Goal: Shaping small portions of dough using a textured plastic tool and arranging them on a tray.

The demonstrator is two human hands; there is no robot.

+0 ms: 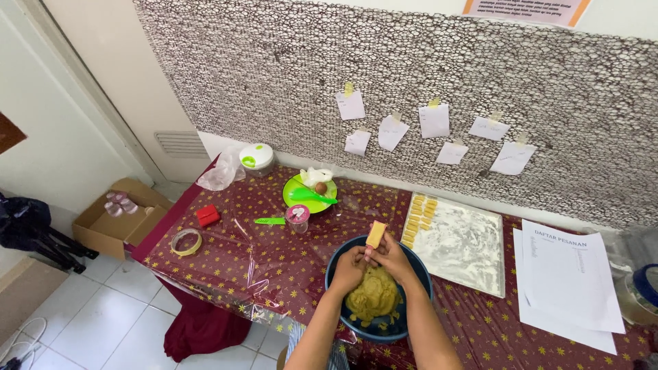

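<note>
Both forearms reach over the blue bowl (411, 270) of yellow-green dough (373, 294), left hand (349, 268) and right hand (392, 257) pinching closed on a small yellow mould (375, 234) above it, which could slip from greasy fingers into the dough.

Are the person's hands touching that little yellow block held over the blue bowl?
Touching. The head view shows the right hand and left hand meeting at the base of the yellow block, fingers wrapped on it above the blue bowl.
</note>
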